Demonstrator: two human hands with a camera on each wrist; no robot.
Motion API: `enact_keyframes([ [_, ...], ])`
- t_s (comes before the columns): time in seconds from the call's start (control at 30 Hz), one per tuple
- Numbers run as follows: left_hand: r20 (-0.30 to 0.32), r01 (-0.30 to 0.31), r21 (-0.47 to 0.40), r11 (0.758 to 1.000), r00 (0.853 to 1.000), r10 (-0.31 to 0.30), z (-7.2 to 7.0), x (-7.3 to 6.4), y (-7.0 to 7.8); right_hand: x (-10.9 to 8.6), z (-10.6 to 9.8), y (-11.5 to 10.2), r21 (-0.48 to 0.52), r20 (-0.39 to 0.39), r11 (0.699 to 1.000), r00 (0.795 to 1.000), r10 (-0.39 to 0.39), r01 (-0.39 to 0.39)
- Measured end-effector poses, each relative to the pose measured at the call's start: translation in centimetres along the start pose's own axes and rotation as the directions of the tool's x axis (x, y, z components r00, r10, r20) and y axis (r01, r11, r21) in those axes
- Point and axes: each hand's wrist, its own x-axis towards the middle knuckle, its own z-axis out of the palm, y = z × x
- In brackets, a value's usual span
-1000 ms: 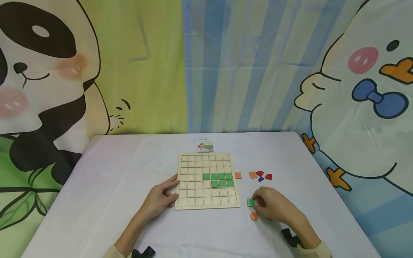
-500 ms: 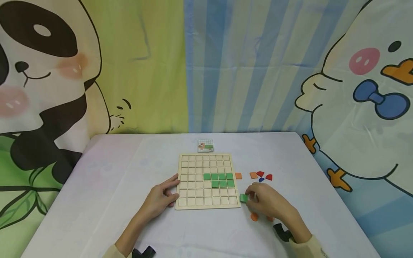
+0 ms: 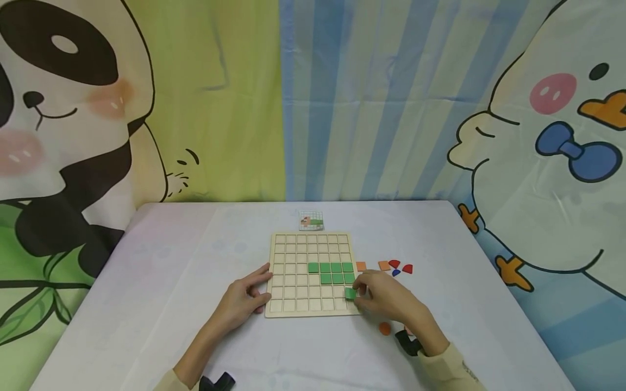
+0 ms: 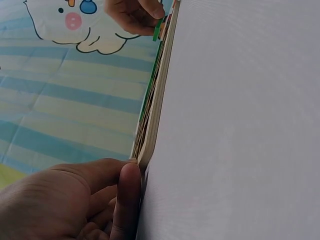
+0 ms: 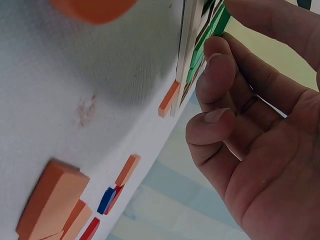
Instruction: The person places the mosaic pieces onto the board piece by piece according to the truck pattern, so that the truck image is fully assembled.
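Note:
A wooden grid board [image 3: 313, 314] lies on the white table, with two rows of green square tiles [image 3: 331, 267] in its cells. At the board's left edge, my left hand [image 3: 239, 298] holds the rim with thumb and index finger, also visible in the left wrist view as a hand [image 4: 60, 200]. My right hand [image 3: 388, 296] pinches another green square tile [image 3: 350, 294] between thumb and fingertips over the board's right column, just below the lower green row. In the right wrist view the held tile [image 5: 223, 21] shows only partly, behind the fingers.
A small picture card [image 3: 311, 221] lies beyond the board. To the right are orange squares [image 3: 384, 265], red pieces [image 3: 407, 269], a blue piece [image 3: 396, 273] and an orange disc [image 3: 385, 329]. One orange square [image 3: 361, 266] sits close beside the board's right edge.
My right hand has carried the green square tile leftward from the table on the right to above the board's right column. The left hand has stayed at the left edge.

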Motion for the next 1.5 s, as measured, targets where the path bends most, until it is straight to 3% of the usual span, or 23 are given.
enact_keyframes([
  [0.6, -0.004, 0.000, 0.011, 1.000, 1.000, 0.000, -0.1, -0.1, -0.1, 2.8, 0.3, -1.8, -0.035, 0.009, 0.992, 0.993, -0.118, 0.119],
  [1.23, -0.008, -0.008, 0.025, 1.000, 1.000, 0.008, -0.1, 0.1, 0.0, 4.9, 1.0, -3.9, -0.038, 0.019, 0.997, 0.997, -0.074, 0.074],
  [1.5, -0.002, -0.006, 0.011, 1.000, 1.000, 0.006, 0.1, 0.1, -0.1, 5.6, 1.3, -4.0, -0.024, 0.029, 0.995, 0.995, -0.092, 0.093],
])
